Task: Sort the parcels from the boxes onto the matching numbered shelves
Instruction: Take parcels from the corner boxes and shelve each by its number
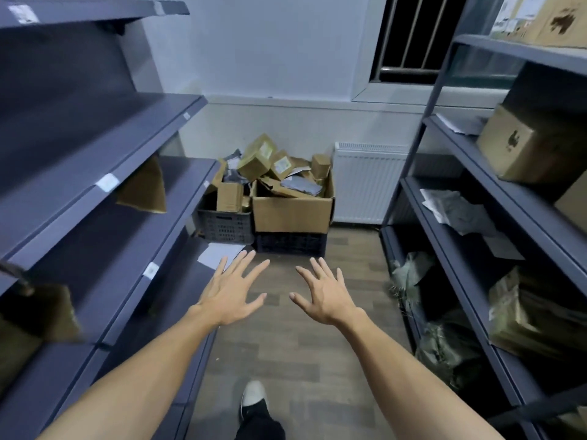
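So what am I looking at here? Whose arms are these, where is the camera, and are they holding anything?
No machine here: a person wears a camera on the head, looking forward and down, so these are the person's own arms. The left hand and right hand are both spread open and hold nothing. Ahead on the floor, a cardboard box and a dark plastic crate are heaped with parcels waiting for sorting. Grey shelves stand on both sides: the left shelves nearly bare, the right shelves already carrying boxes and bags.

Brown and grey parcels [268, 161] lie heaped in an open cardboard box [292, 214] between grey shelves [104, 182].
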